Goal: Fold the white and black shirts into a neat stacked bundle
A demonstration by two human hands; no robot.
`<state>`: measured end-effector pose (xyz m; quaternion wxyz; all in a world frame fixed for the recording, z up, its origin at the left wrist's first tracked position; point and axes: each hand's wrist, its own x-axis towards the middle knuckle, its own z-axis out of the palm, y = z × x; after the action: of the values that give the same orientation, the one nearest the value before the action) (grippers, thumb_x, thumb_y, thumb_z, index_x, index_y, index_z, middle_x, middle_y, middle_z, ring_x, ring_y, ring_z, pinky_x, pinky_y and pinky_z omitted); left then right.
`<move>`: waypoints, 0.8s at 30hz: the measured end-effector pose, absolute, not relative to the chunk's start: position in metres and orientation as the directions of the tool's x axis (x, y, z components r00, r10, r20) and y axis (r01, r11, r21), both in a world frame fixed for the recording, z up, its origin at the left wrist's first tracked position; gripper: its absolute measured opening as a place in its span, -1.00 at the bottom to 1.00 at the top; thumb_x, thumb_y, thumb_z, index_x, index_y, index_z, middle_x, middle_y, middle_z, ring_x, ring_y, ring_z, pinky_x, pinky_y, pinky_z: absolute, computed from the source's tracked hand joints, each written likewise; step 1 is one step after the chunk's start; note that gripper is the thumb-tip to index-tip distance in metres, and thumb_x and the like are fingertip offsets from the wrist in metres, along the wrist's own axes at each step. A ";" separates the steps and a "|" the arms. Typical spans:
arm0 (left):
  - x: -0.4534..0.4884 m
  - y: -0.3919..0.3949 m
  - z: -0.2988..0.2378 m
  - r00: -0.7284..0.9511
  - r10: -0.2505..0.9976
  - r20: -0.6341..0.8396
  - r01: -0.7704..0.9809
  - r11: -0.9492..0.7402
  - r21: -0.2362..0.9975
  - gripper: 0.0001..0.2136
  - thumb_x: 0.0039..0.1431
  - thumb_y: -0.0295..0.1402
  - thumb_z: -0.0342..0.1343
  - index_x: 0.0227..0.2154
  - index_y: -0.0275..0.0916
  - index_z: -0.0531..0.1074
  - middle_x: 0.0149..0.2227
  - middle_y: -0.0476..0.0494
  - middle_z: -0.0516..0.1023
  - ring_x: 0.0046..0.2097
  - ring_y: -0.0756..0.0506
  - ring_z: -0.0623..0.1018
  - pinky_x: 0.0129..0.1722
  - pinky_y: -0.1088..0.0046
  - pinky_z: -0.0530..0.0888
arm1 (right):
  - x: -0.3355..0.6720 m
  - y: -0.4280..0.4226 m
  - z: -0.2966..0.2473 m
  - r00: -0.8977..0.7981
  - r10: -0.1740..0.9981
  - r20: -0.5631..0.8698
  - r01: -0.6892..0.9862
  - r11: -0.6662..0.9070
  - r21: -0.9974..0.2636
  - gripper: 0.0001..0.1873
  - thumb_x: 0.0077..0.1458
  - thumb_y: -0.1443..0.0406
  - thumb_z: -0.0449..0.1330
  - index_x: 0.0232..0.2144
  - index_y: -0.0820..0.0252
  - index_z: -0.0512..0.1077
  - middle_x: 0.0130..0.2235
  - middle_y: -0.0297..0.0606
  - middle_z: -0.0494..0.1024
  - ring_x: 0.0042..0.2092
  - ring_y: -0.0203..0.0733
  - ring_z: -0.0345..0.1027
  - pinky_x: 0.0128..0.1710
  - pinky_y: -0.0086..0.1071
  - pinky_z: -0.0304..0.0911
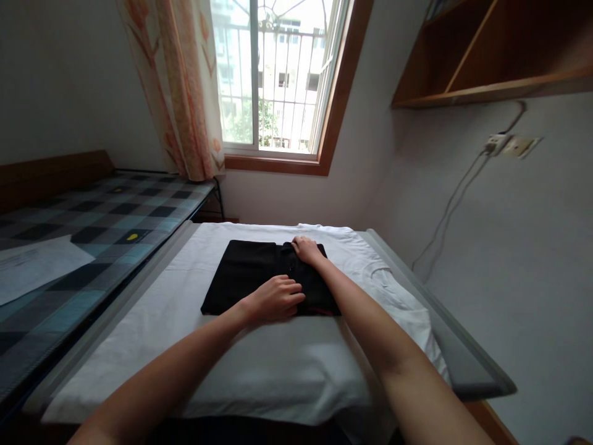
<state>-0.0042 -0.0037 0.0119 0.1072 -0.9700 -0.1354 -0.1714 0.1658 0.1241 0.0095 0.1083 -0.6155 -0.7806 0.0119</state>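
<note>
From my remote seat I have the left grip resting on the near part of a folded black garment, fingers curled, and the right grip laid over its far edge; whether either is clamped on the fabric, I cannot tell. The garment sits mid-bench, a flat, smooth, roughly rectangular bundle, on a rumpled white cloth covering most of the grey-edged bench. My right forearm blocks part of the bundle's right side. To the left, a checked mattress bears a sheet of paper, a wooden headboard behind it. Beyond stand a flower-patterned curtain and a barred, brown-framed window; on the right, a wooden shelf hangs above a wall socket trailing cables.
</note>
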 end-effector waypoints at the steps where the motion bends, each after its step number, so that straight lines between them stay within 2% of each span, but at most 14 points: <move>1: -0.005 -0.003 0.012 0.906 0.217 0.363 0.293 -0.941 -0.169 -0.86 0.20 -0.39 0.00 -0.25 -0.23 0.44 -0.34 -0.11 0.49 -0.30 -0.09 0.47 -0.27 0.32 0.35 | 0.165 0.124 0.009 -0.218 0.965 0.146 0.959 0.240 -0.153 -0.69 0.31 0.22 -0.08 -0.06 0.17 0.39 0.00 -0.05 0.47 0.00 -0.02 0.32 -0.03 -0.23 0.13; 6: -0.010 -0.001 0.015 0.871 0.198 0.450 0.314 -0.929 -0.199 -0.79 0.27 -0.33 -0.07 -0.21 -0.24 0.45 -0.35 -0.13 0.49 -0.33 -0.08 0.47 -0.28 0.32 0.36 | 0.163 0.126 0.016 -0.171 0.943 0.287 0.959 0.226 -0.170 -0.61 0.36 0.24 -0.21 0.02 0.20 0.32 0.07 -0.03 0.40 0.07 -0.04 0.28 0.01 -0.23 0.10; 10: -0.011 -0.003 0.013 0.872 0.203 0.446 0.282 -0.952 -0.118 -0.79 0.23 -0.32 -0.05 -0.28 -0.23 0.48 -0.44 -0.10 0.46 -0.41 -0.06 0.46 -0.34 0.35 0.37 | 0.159 0.124 0.017 -0.221 0.958 0.181 0.963 0.243 -0.114 -0.65 0.33 0.23 -0.13 -0.02 0.19 0.38 0.02 -0.03 0.45 0.03 -0.01 0.31 0.00 -0.21 0.12; 13: -0.009 -0.005 0.013 0.827 0.300 0.475 0.329 -0.944 0.023 -0.74 0.27 -0.29 -0.09 -0.29 -0.22 0.50 -0.47 -0.09 0.47 -0.44 -0.04 0.46 -0.38 0.38 0.38 | 0.156 0.120 0.015 -0.246 0.958 0.147 0.961 0.261 -0.090 -0.69 0.30 0.24 -0.05 -0.05 0.19 0.42 0.00 -0.03 0.46 0.02 0.02 0.32 0.02 -0.18 0.10; 15: -0.008 -0.005 0.015 0.738 0.419 0.528 0.418 -0.899 0.129 -0.70 0.32 -0.30 -0.14 -0.25 -0.21 0.51 -0.37 -0.13 0.53 -0.36 -0.05 0.50 -0.28 0.35 0.41 | 0.154 0.118 0.017 -0.255 0.953 0.166 0.959 0.271 -0.086 -0.67 0.30 0.23 -0.06 -0.03 0.17 0.42 0.03 -0.04 0.45 0.06 0.02 0.29 0.05 -0.17 0.08; 18: -0.006 -0.002 0.012 0.636 0.536 0.556 0.516 -0.830 0.211 -0.71 0.31 -0.27 -0.09 -0.05 -0.18 0.46 -0.04 -0.22 0.52 -0.01 -0.16 0.49 0.02 0.21 0.36 | 0.154 0.113 0.023 -0.266 0.939 0.219 0.945 0.299 -0.134 -0.62 0.32 0.18 -0.08 0.04 0.14 0.40 0.07 -0.08 0.44 0.09 -0.01 0.28 0.06 -0.20 0.08; 21: -0.006 0.000 0.003 0.676 0.579 0.456 0.568 -0.804 0.178 -0.50 0.24 -0.10 0.00 0.20 -0.17 0.26 0.23 -0.28 0.29 0.27 -0.30 0.23 0.21 0.02 0.16 | 0.157 0.106 0.031 -0.279 0.925 0.260 0.921 0.334 -0.199 -0.59 0.33 0.16 -0.09 0.07 0.12 0.40 0.09 -0.13 0.45 0.09 -0.06 0.30 0.07 -0.26 0.09; 24: -0.007 0.001 -0.005 0.729 0.592 0.343 0.582 -0.800 0.145 -0.41 0.25 -0.02 -0.05 0.28 -0.16 0.13 0.31 -0.33 0.15 0.31 -0.33 0.17 0.23 -0.04 0.07 | 0.164 0.100 0.039 -0.281 0.926 0.253 0.915 0.338 -0.221 -0.60 0.33 0.17 -0.10 -0.03 0.12 0.47 0.06 -0.17 0.49 0.08 -0.10 0.32 0.08 -0.31 0.07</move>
<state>-0.0068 0.0012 -0.0051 -0.0138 -0.9298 -0.3156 -0.1891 0.1637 0.0996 0.0386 0.1695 -0.5753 -0.8000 0.0162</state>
